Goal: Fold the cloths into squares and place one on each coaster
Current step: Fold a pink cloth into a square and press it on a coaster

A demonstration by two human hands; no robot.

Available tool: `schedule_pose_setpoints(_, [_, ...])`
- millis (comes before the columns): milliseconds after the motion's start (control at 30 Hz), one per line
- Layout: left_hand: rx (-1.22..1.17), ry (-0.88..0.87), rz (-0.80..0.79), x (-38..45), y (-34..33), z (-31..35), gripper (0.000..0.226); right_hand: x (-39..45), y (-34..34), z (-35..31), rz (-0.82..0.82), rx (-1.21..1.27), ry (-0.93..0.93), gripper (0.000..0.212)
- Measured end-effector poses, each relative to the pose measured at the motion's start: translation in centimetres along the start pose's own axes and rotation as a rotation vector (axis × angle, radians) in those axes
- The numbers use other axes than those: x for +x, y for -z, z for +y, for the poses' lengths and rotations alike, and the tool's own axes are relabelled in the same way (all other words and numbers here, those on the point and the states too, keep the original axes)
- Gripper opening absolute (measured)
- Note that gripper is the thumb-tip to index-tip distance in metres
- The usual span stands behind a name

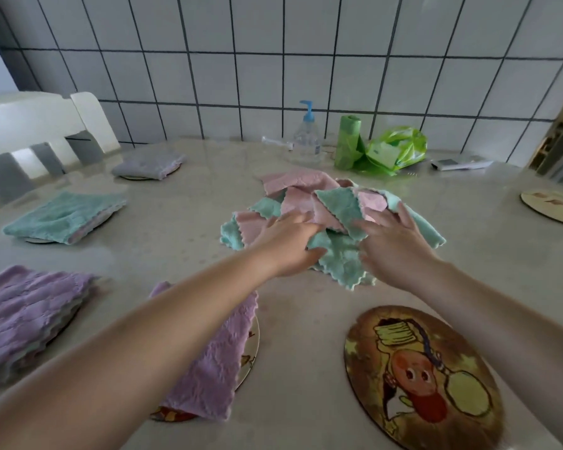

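A loose heap of pink and teal cloths (325,206) lies in the middle of the table. My left hand (290,245) grips a teal cloth (342,258) at the heap's near edge, thumb under it. My right hand (394,245) rests on the heap's right side with fingers spread. Folded cloths sit on coasters to the left: a grey one (150,164), a teal one (65,216), a purple one (26,316) and a purple one (218,358) partly under my left arm. A bare picture coaster (420,378) lies near right, another coaster (553,206) at far right.
At the back by the tiled wall stand a pump bottle (306,138), a green bag roll (348,144), a green plastic bag (397,147) and a small flat box (459,164). A white chair (39,125) stands at the far left.
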State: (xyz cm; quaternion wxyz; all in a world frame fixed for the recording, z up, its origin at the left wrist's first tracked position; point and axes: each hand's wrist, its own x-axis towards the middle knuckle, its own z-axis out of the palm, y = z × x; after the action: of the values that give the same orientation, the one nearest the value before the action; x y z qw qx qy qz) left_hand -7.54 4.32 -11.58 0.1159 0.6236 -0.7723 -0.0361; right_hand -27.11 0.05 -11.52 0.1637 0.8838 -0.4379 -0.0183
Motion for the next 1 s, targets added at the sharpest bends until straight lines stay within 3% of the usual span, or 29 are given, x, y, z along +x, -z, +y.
schedule_pose_setpoints(100, [-0.006, 0.108, -0.008, 2.3, -0.5, 0.5, 0.043, 0.9, -0.8, 0.3, 0.031, -0.056, 0.013, 0.025])
schedule_pose_setpoints(200, [-0.129, 0.249, -0.056, 4.0, -0.9, 0.3, 0.032, 1.1, -1.1, 0.8, 0.175, -0.049, 0.003, 0.023])
schedule_pose_setpoints(433, [-0.195, 0.232, -0.002, 5.5, -0.3, 1.4, 0.028, 1.5, 0.9, 1.9, 0.288, 0.21, -0.136, 0.038])
schedule_pose_setpoints(567, [-0.41, 0.257, 0.191, 6.4, 0.7, 0.2, 0.02, 2.2, 3.4, 3.6, 0.392, 0.502, -0.22, 0.043])
schedule_pose_setpoints(700, [-0.508, 0.305, 0.401, 6.9, 3.4, -1.1, 0.011, 3.7, 4.7, 6.8, 0.373, 0.659, -0.384, 0.04])
schedule_pose_setpoints(900, [-0.528, 0.395, 0.558, 7.5, 7.9, -1.6, 0.01, 3.0, 7.9, 10.3, 0.437, 0.836, -0.515, 0.04])
schedule_pose_setpoints(1000, [-0.554, 0.412, 0.607, 6.7, 10.7, -2.2, 0.023, 1.4, 10.0, 11.4, 0.518, 0.893, -0.548, 0.042])
